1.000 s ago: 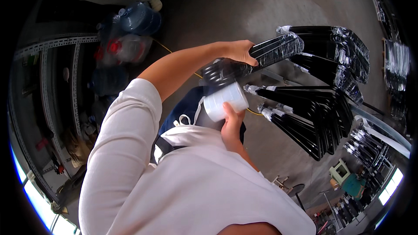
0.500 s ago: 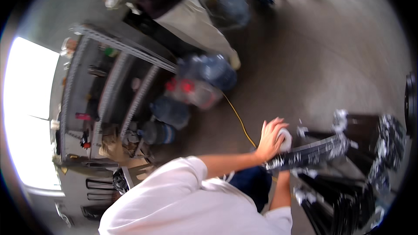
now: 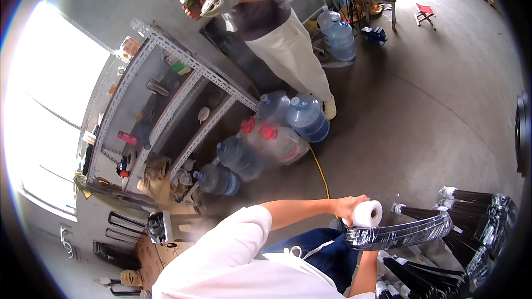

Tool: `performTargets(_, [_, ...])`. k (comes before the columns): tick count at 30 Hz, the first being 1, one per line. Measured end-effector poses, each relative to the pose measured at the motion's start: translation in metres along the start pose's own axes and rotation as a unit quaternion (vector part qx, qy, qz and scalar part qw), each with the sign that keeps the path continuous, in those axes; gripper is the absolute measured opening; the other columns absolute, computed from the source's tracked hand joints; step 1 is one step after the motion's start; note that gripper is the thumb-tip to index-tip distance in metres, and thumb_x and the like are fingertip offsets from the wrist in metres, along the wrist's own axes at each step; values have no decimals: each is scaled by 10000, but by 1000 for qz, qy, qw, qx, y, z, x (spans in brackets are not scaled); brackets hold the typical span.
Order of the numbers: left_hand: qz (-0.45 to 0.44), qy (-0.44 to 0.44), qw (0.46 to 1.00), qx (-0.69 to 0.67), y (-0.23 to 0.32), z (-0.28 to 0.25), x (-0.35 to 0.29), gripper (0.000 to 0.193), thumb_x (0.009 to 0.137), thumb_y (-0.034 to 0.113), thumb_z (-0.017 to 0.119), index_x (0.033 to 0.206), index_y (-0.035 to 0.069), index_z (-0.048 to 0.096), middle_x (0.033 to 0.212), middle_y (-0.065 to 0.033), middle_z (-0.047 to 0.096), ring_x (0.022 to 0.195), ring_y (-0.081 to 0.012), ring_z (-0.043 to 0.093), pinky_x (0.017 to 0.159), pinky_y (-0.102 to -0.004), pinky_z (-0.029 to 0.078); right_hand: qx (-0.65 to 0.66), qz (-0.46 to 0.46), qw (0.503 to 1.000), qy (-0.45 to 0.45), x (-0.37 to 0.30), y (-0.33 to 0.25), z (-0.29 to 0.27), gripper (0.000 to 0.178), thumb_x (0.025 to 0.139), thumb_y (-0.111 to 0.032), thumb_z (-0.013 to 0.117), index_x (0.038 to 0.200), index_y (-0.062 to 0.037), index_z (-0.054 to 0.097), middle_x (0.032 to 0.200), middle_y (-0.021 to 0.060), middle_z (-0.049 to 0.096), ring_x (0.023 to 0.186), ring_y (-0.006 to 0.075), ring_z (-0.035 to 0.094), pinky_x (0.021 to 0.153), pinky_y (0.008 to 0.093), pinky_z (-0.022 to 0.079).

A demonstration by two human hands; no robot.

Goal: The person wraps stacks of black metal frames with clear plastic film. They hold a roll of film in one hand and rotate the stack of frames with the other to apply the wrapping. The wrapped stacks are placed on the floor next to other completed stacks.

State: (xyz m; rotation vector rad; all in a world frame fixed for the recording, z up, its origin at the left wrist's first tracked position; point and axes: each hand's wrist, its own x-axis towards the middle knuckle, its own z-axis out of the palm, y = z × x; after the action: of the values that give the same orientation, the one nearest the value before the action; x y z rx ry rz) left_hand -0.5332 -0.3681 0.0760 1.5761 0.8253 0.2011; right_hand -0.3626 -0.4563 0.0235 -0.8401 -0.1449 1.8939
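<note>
My left hand [image 3: 350,208] is closed around a white roll of stretch film [image 3: 368,214], whose hollow core faces outward. Directly below the roll, a long black bundle [image 3: 399,233] wrapped in shiny clear film reaches across to the right. My right forearm [image 3: 366,277] rises to the underside of this bundle near its left end. The bundle hides my right hand, so its fingers do not show.
More film-wrapped black bundles [image 3: 468,216] lie at the right. Large water bottles [image 3: 307,119] stand beside a metal shelf [image 3: 194,80]. A yellow cable [image 3: 320,171] crosses the floor. A gloved person [image 3: 266,16] stands beyond the shelf; a red folding stool [image 3: 425,9] is farther off.
My left hand's fingers, spread over the film roll before, now wrap around it. The roll and bundle sit lower in view. The other person and the shelf have shifted right as the view turned.
</note>
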Motion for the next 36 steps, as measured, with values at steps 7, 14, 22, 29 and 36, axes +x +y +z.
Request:
performTargets(7, [12,140,989,-45,2,19,-46,842,484,145,770,1186,13,326,1108,-160,469,1087,-278,454,933,-374,366,29,14,999,1,-14,5,14,447,891,-300,427,1267,-66,374,1240,142,426,1104,220,459,975,356,351])
performTargets(14, [5,237,969,-70,11,31,-86,863,498,164,786,1213,6,328,1131,-132,439,1109,-248,418,968,-341,321,-123,-65,990,-23,-92,21,18,656,629,-39,512,1262,-16,342,1291,104,387,1206,228,361,1016,371,256])
performTargets(22, [-39,262,959,-102,-14,52,-110,819,458,84,788,1143,12,344,1052,-98,427,1037,-215,434,929,-339,353,-317,-118,931,138,-85,13,43,216,711,-111,698,865,2,598,764,-12,570,692,62,486,629,220,383])
performTargets(29, [-49,195,979,39,20,86,-145,777,506,104,804,1141,13,366,1077,-135,461,1014,-252,495,877,-335,403,-453,-151,824,304,-119,29,53,391,689,-167,711,947,10,477,830,103,558,797,182,567,710,296,454])
performTargets(36, [-37,98,992,72,21,93,-141,723,635,156,739,1237,42,354,1162,-187,406,1149,-313,406,952,-391,344,-446,-80,891,-17,-128,28,88,825,611,-193,760,1249,-31,263,1171,176,426,1118,303,426,941,370,341])
